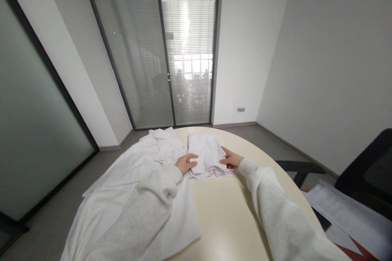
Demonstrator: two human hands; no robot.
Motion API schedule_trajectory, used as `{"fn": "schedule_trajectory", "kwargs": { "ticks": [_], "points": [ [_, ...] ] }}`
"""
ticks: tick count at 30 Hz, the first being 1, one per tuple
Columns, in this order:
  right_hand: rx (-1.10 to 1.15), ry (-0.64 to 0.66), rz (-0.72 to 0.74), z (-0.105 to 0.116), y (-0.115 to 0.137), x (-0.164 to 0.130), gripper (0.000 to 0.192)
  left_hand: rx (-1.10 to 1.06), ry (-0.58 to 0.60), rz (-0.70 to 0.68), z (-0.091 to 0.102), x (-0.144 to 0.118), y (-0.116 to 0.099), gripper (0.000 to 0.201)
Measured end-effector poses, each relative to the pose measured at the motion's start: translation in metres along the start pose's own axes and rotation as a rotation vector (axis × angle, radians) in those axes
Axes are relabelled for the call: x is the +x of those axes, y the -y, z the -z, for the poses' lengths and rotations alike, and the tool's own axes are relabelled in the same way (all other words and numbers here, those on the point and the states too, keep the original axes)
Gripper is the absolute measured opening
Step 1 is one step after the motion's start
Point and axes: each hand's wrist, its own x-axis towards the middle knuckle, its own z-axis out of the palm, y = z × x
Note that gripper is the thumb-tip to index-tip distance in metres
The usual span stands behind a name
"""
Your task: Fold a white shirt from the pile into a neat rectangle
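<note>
A folded white cloth bundle [205, 153], likely a garment, lies flat near the far edge of the round cream table [220, 216]. At its left edge is my left hand [185, 163], the thumb and index finger curled over the fabric. My right hand [232, 158] grips the opposite edge, with the index finger along the side and the other fingers partly tucked under the cloth. Loose layers show along the bundle's near edge. To the left, a white shirt [122, 171] with a collar-like part at its far end is spread out, partly covered by my left sleeve.
Part of the spread shirt hangs over the table's left edge. On the right stand a black chair [367, 171] and papers [346, 204] with something red beneath them. Beyond the table are a glass door with blinds [190, 61] and white walls.
</note>
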Motion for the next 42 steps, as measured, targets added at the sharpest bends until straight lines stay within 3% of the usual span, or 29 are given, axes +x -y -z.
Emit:
{"fn": "schedule_trajectory", "kwargs": {
  "ticks": [3, 6, 9, 14, 17, 19, 21, 27, 29, 31, 33, 36, 39, 42],
  "points": [
    [0.0, -0.055, 0.116, -0.006, 0.005, -0.004, 0.111, -0.109, 0.013, 0.015, -0.002, 0.001, 0.001, 0.047],
    [-0.008, 0.016, 0.248, -0.007, 0.01, -0.005, 0.108, -0.238, 0.005, -0.004, -0.003, 0.004, 0.006, 0.062],
    [-0.206, 0.071, 0.291, -0.007, 0.015, -0.003, 0.097, -0.239, -0.039, -0.057, -0.001, 0.005, 0.008, 0.068],
    [-0.819, -0.196, 0.29, -0.01, 0.03, 0.0, 0.055, 0.13, -0.231, -0.212, 0.006, 0.0, -0.006, 0.05],
    [-0.977, -0.385, 0.484, -0.011, 0.041, -0.006, 0.03, 0.372, -0.299, -0.329, 0.009, -0.003, -0.018, 0.029],
    [-1.047, -0.483, 0.596, -0.012, 0.044, -0.01, 0.024, 0.486, -0.322, -0.367, 0.011, -0.005, -0.022, 0.022],
    [-1.121, -0.495, 0.629, -0.012, 0.041, -0.014, 0.023, 0.591, -0.327, -0.389, 0.012, -0.007, -0.024, 0.021],
    [-1.219, -0.38, 0.47, -0.004, 0.036, -0.016, 0.027, 0.726, -0.311, -0.57, 0.015, -0.013, -0.035, 0.021],
    [-1.211, -0.396, 0.461, 0.003, 0.044, -0.018, 0.027, 0.735, -0.23, -0.642, 0.014, -0.015, -0.04, 0.021],
    [-1.202, -0.375, 0.422, 0.008, 0.051, -0.022, 0.026, 0.739, -0.054, -0.676, 0.01, -0.016, -0.044, 0.024],
    [-1.175, -0.267, 0.272, 0.012, 0.054, -0.025, 0.029, 0.745, 0.15, -0.67, 0.004, -0.017, -0.044, 0.027],
    [-1.017, -0.011, -0.146, 0.013, 0.05, -0.029, 0.045, 0.746, 0.361, -0.633, -0.006, -0.017, -0.038, 0.027],
    [-0.853, 0.159, -0.395, 0.013, 0.045, -0.032, 0.058, 0.685, 0.41, -0.611, -0.009, -0.017, -0.033, 0.026],
    [-0.807, 0.197, -0.378, 0.021, 0.051, -0.039, 0.057, 0.569, 0.346, -0.63, -0.005, -0.016, -0.034, 0.026]
  ]
}}
